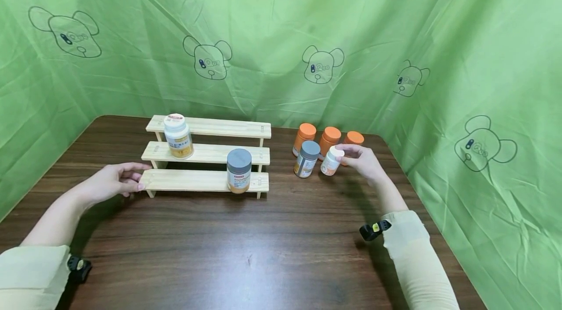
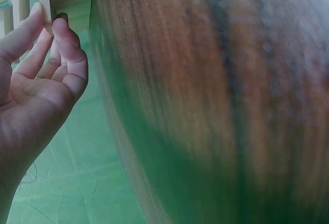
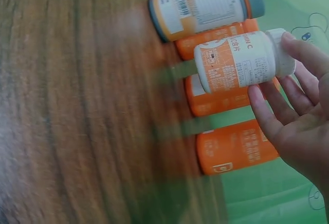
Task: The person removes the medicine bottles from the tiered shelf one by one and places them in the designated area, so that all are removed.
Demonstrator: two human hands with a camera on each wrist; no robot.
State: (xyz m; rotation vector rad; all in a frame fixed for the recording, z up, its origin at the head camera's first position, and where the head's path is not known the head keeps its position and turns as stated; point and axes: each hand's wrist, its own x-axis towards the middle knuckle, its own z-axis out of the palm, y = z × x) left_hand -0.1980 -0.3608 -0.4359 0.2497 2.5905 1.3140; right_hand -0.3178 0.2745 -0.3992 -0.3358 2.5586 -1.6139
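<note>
My right hand (image 1: pixel 361 160) pinches a small white-and-orange vitamin C bottle (image 3: pixel 234 62) near its white cap, between thumb and fingers. The bottle tilts slightly in the head view, in front of the orange bottles. At the left, my left hand (image 1: pixel 105 182) grips the end of the lowest step of a three-step wooden display shelf (image 1: pixel 189 180); thumb and fingers close on the board's corner in the left wrist view. On that lowest step stands a grey-capped jar (image 1: pixel 239 173), toward its right end. A white bottle with a yellow label (image 1: pixel 178 139) stands on the middle step.
Several bottles stand on the dark wooden table (image 1: pixel 246 251) right of the shelf: a grey-capped jar (image 1: pixel 306 159) and three orange bottles, the left one (image 1: pixel 304 138) nearest the shelf. A green curtain (image 1: pixel 272 17) surrounds the table at the back and sides.
</note>
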